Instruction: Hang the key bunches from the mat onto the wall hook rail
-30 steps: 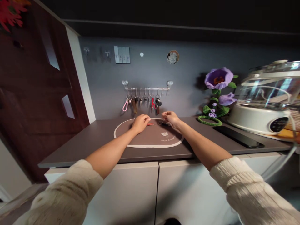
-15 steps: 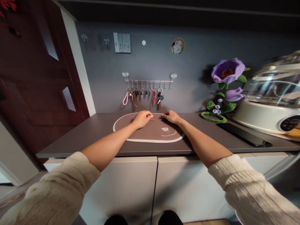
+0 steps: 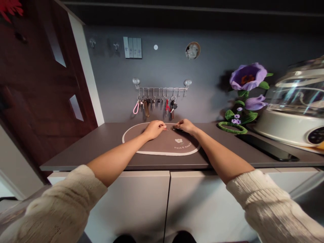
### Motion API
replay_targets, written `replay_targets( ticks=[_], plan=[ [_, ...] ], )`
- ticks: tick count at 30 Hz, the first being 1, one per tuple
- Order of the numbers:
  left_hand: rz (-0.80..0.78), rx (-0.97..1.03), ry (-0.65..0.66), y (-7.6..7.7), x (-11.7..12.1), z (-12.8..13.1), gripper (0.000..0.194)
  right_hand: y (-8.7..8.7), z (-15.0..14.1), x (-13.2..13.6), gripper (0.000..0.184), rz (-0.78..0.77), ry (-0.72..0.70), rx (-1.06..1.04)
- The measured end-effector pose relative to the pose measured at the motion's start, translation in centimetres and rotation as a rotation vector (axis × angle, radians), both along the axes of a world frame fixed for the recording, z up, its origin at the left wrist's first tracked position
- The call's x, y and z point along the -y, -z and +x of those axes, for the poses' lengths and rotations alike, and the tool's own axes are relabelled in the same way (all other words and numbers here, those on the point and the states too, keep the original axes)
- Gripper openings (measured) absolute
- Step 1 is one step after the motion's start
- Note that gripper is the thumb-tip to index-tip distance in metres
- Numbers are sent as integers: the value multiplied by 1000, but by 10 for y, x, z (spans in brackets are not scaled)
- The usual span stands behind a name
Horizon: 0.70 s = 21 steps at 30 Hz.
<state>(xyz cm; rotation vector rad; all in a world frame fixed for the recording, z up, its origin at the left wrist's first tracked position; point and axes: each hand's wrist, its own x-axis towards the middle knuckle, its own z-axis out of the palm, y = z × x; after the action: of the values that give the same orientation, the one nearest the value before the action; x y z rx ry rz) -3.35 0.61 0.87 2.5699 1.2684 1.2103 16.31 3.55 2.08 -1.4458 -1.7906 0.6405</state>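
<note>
Both my hands rest on a brown oval mat [image 3: 162, 146] with a white border on the dark counter. My left hand [image 3: 154, 128] is closed, its fingers pinching a small red-tipped item [image 3: 165, 129], likely a key. My right hand [image 3: 185, 126] is closed too, pinching a dark key or ring [image 3: 175, 128] that lies on the mat. The two hands sit a few centimetres apart. Right behind them, a wall rail [image 3: 162, 88] carries several keys and key fobs on hooks.
A purple fabric flower [image 3: 246, 87] with a green ring base stands to the right. A black phone [image 3: 267, 147] lies on the counter beside a white appliance with a clear lid [image 3: 293, 108]. A dark wooden door [image 3: 37, 87] is at left. White cabinet doors [image 3: 141, 202] are below.
My hands have drawn slightly closer together over the mat and stay pinched on the small items. The camera has tilted a little downward since a second ago.
</note>
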Motion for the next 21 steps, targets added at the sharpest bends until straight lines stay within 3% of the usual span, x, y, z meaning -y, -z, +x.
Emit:
replay_targets(
  ticks=[8,21],
  plan=[
    [0,24,-1,-2,2,1,18,-5,-4,2,9,9,-98,-263],
    [35,62,22,-4,6,3,16,-24,-17,26,10,-109,-210,-623]
  ],
)
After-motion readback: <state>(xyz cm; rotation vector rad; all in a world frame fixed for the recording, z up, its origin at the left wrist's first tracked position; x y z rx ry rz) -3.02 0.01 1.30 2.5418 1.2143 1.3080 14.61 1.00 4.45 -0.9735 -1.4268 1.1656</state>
